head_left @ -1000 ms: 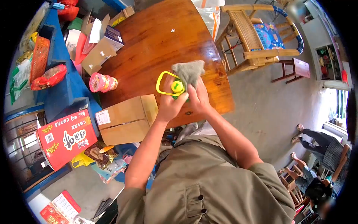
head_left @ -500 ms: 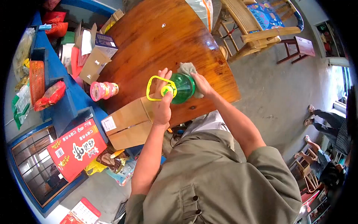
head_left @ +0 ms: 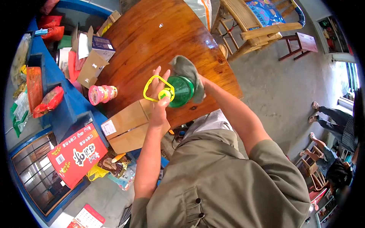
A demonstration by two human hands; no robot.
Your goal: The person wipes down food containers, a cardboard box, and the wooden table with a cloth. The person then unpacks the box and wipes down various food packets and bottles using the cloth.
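Observation:
A green see-through bottle (head_left: 181,91) with a yellow cap and a yellow loop handle (head_left: 146,88) is held above the brown wooden table (head_left: 152,45). Around its neck and cap is my left hand (head_left: 159,91), the thumb on the cap and the other fingers reaching behind the handle. A grey-green cloth (head_left: 185,68) lies against the bottle's bottom and side, draped over my right hand (head_left: 202,81). The cloth hides most of the right hand's fingers.
Left of the hands are a pink-labelled tub pair (head_left: 102,94), a cardboard box (head_left: 127,125) and a red carton (head_left: 78,155). An open box (head_left: 91,70) stands farther back. A bamboo chair (head_left: 243,17) is beyond the table, and people's legs (head_left: 334,117) show at the right.
The bottle has tipped from cap-up to lying sideways, its bottom toward the right. The cloth has moved from beside the cap to the bottle's bottom, and spread out more.

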